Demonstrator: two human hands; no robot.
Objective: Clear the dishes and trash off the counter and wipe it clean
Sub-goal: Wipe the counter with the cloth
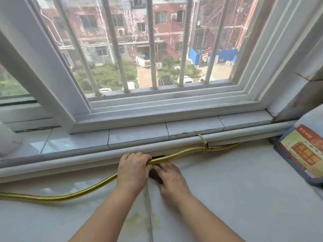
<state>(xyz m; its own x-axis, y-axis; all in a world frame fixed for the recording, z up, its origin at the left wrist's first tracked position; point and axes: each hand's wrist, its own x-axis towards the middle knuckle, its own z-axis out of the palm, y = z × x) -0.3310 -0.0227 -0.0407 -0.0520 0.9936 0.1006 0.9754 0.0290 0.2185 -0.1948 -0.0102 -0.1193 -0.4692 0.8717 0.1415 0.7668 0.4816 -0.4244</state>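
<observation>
A yellow-gold hose (pixel 70 195) runs across the white counter (pixel 236 189) from the left edge toward the window ledge, where a cord ties it to a white pipe (pixel 203 143). My left hand (pixel 133 169) grips the hose and lifts it off the counter near the back edge. Right beside it, my right hand (pixel 170 179) presses flat on a dark cloth (pixel 155 176), mostly hidden under the hand, at the counter's back edge beneath the raised hose. A yellowish stain (pixel 139 222) marks the counter near a seam between my forearms.
A large plastic jug with a red and yellow label (pixel 304 151) stands at the right edge of the counter. A white rounded object (pixel 8 140) sits on the tiled window ledge (pixel 136 135) at far left. A barred window fills the view above.
</observation>
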